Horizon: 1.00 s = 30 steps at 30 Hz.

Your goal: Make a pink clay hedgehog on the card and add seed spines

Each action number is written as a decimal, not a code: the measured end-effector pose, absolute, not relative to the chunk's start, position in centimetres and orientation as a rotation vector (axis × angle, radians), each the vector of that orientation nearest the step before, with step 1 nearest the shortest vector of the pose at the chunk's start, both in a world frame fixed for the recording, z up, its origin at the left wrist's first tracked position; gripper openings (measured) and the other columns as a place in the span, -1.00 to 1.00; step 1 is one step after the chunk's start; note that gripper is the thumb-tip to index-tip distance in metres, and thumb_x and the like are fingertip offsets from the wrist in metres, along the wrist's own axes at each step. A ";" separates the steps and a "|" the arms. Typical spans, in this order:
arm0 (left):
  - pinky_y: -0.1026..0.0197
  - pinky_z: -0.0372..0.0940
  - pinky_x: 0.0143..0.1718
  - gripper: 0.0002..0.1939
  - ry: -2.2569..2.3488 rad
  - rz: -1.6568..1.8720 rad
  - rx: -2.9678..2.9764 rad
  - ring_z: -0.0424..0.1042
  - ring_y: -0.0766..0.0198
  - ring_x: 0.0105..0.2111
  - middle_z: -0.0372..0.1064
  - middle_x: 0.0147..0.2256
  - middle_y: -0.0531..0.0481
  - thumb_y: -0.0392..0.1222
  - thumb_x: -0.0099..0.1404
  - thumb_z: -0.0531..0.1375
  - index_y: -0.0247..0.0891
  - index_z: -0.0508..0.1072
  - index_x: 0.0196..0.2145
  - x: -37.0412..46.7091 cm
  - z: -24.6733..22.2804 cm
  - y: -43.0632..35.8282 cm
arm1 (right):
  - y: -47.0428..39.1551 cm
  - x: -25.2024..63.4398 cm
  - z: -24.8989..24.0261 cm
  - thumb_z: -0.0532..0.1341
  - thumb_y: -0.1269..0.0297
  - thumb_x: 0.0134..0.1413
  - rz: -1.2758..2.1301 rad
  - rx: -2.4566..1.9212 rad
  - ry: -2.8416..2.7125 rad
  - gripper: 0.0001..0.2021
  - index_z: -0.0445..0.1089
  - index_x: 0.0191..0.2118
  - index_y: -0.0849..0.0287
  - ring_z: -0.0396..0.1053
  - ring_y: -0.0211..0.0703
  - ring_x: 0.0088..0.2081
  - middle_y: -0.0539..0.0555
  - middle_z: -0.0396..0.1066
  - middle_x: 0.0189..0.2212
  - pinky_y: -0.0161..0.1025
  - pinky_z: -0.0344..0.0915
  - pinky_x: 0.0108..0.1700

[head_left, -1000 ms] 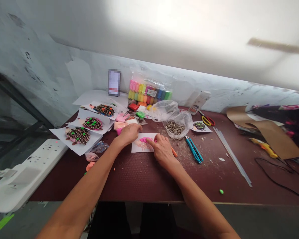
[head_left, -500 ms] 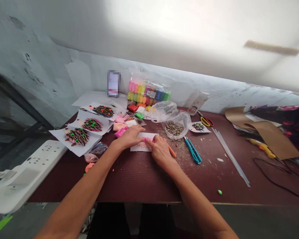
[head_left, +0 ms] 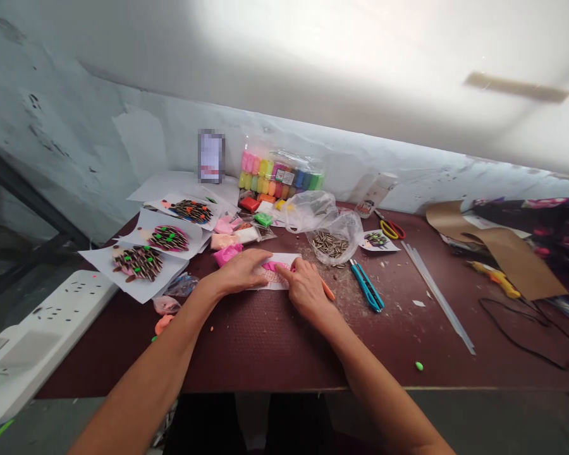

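Observation:
Between my hands lies a small white card (head_left: 281, 284) with a reddish printed pattern and pink clay (head_left: 271, 266) along its upper part. My left hand (head_left: 244, 268) rests at the card's left side, fingers apart, holding nothing. With an extended index finger, my right hand (head_left: 306, 283) touches the right end of the pink clay; its other fingers are bent and partly hidden. A bright pink packet (head_left: 227, 253) is just behind my left hand. An orange tool (head_left: 329, 290) lies beside my right hand.
Seed-covered cards (head_left: 140, 262) are at the left, near a white power strip (head_left: 71, 316). Behind are clay packs (head_left: 277, 179) and a bag of seeds (head_left: 332, 243). A teal cutter (head_left: 367, 287), scissors (head_left: 391, 229), clear sticks (head_left: 439, 297) and a glue gun (head_left: 495, 278) lie right.
My left hand has moved slightly left, uncovering more of the pink clay. My right hand stays at the clay's right end. The view has shifted a little.

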<state>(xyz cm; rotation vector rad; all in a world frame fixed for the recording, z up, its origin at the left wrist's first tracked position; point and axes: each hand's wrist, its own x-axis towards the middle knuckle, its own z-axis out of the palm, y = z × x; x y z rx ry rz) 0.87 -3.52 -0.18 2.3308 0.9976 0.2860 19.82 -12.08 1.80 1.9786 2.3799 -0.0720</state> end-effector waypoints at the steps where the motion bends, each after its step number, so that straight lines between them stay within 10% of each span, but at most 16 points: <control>1: 0.01 0.11 0.29 -0.34 0.988 0.286 2.333 0.25 0.01 0.26 0.27 0.26 -0.22 -0.16 0.18 0.29 -0.26 0.32 0.23 0.8 -0.3 -3.5 | -12.1 19.9 1.8 -0.03 0.37 0.38 -0.079 1.990 2.378 -0.57 0.34 0.23 -0.11 0.23 -0.05 -0.15 0.15 0.32 -0.11 -0.18 0.03 -0.12; 30: 0.03 0.03 0.33 -0.32 1.018 0.168 2.358 0.15 0.02 0.33 0.17 0.32 -0.19 -0.09 0.25 0.24 -0.27 0.26 0.29 0.7 0.3 -3.7 | -11.6 21.9 1.5 -0.03 0.54 0.31 -0.114 2.294 2.375 -0.49 0.43 0.19 -0.02 0.28 -0.11 -0.18 0.17 0.37 -0.18 -0.21 0.09 -0.15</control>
